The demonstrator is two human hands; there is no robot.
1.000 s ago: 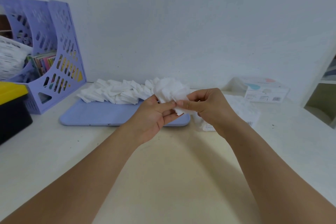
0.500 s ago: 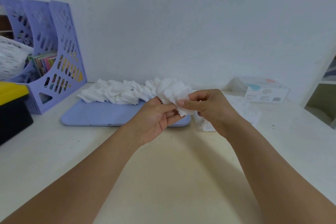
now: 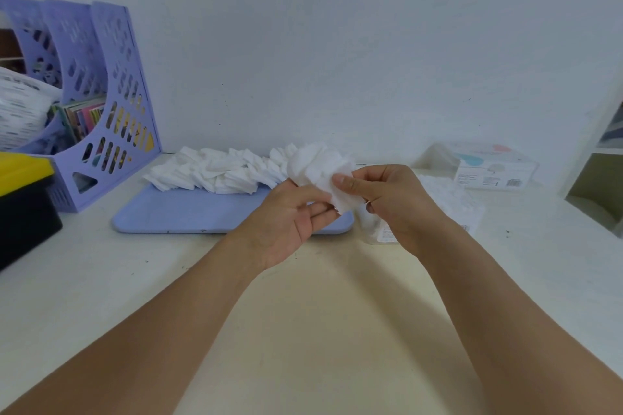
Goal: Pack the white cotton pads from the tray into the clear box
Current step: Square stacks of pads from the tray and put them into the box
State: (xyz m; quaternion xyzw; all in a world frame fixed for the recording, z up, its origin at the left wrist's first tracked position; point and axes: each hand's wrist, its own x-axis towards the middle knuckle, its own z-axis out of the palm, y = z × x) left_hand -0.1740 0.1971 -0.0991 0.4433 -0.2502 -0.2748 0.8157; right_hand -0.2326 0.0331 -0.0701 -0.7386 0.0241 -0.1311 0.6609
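Note:
A bunch of white cotton pads [image 3: 318, 168] is held up over the right end of the lilac tray [image 3: 188, 212]. My right hand [image 3: 387, 202] pinches the bunch with thumb and fingers. My left hand [image 3: 296, 216] supports it from below, thumb and fingertips on the pads. A long row of loose cotton pads [image 3: 215, 172] lies along the back of the tray. The clear box [image 3: 448, 202], partly filled with pads, sits on the table just right of the tray, mostly behind my right hand.
A lilac file rack [image 3: 101, 118] with papers stands at the back left. A black bin with a yellow lid [image 3: 20, 199] is at the left edge. A clear lid or package with labels [image 3: 485, 168] lies at the back right. A white shelf unit [image 3: 603, 162] borders the right.
Both hands stay almost in place over the tray's right end. The fingers have shifted on the bunch of pads, and my left fingers are a little more spread.

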